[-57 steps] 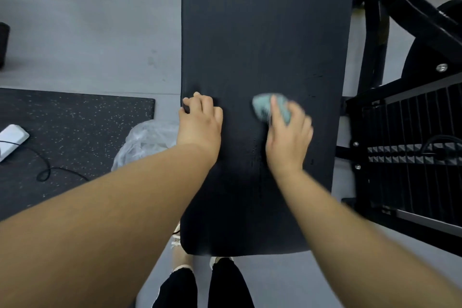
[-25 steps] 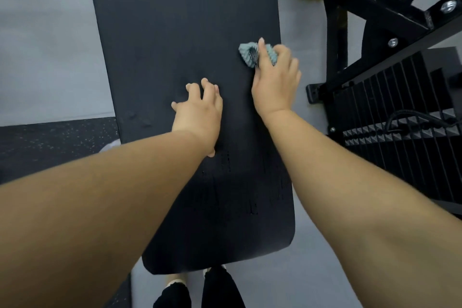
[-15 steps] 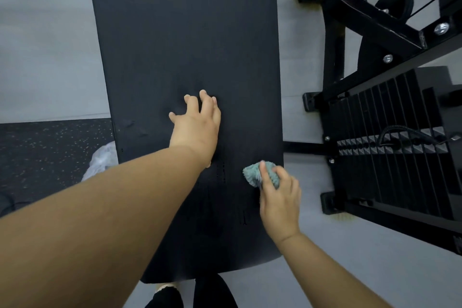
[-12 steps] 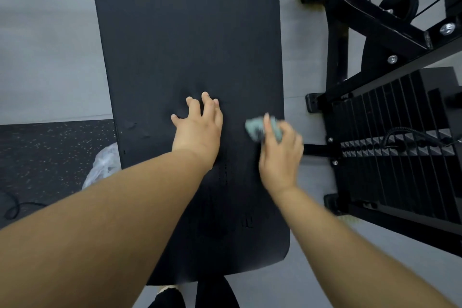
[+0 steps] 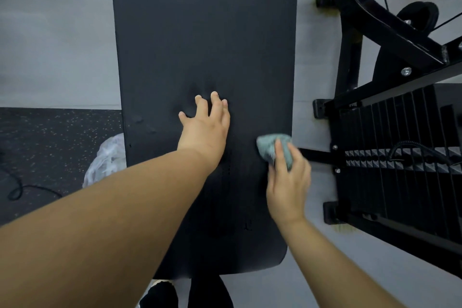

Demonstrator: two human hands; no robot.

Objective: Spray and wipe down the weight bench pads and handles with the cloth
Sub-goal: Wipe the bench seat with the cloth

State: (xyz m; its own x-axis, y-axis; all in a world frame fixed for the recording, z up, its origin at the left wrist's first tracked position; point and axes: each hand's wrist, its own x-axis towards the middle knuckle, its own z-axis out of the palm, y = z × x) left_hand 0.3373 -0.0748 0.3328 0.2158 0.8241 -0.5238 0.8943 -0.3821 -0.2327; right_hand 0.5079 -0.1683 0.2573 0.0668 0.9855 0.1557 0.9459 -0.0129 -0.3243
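Note:
The black weight bench pad [image 5: 200,32] runs away from me down the middle of the view. My left hand [image 5: 206,125] rests flat on the pad's middle, fingers spread, holding nothing. My right hand [image 5: 287,182] presses a bunched teal cloth [image 5: 268,147] against the pad at its right edge. Small dents mark the pad near its left edge. No spray bottle is in view.
A black machine frame [image 5: 370,15] and weight stack [image 5: 400,157] stand close on the right. A clear plastic bag [image 5: 107,157] lies under the pad's left edge beside a speckled black floor mat [image 5: 50,145] with a cable. My legs are below the pad's near end.
My right hand has rubbed the cloth back and forth along the pad's right side, far, then near, and now sits at the right edge. My left hand stayed planted on the pad.

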